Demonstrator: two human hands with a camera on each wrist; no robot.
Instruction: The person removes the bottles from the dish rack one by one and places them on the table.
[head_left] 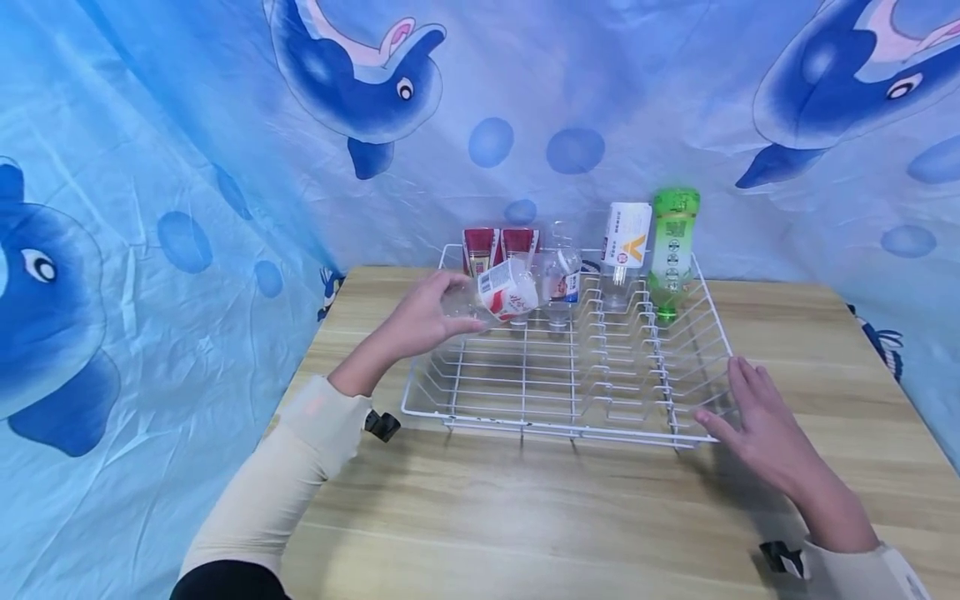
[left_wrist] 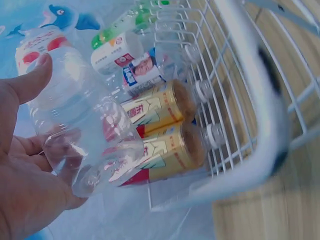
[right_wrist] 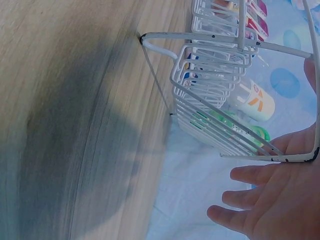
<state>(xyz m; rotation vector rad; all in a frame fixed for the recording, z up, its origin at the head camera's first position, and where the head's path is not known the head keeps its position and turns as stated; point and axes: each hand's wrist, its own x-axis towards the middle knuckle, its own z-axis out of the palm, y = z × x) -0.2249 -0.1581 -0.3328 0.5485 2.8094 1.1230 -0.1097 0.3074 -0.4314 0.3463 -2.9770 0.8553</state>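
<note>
My left hand (head_left: pixel 427 317) holds a clear bottle with a white and red label (head_left: pixel 508 289), tilted over the left part of the white wire rack (head_left: pixel 525 427); in the left wrist view, thumb and fingers curl round the bottle (left_wrist: pixel 82 95). My right hand (head_left: pixel 765 425) is at the rack's front right corner, thumb on the inner side and fingers outside, loosely extended; the right wrist view shows the hand (right_wrist: pixel 280 200) against the wire rim (right_wrist: pixel 295 158). Along the rack's back stand two red and gold bottles (left_wrist: pixel 162 150), a blue-labelled bottle (head_left: pixel 564 287), a white-labelled bottle (head_left: pixel 627 237) and a green bottle (head_left: pixel 673 242).
The rack stands on a wooden table (head_left: pixel 465 517). Behind and to the left hangs a blue curtain (head_left: pixel 187 125) with dolphin prints. Upright wire dividers (head_left: pixel 603 367) run through the right part of the rack.
</note>
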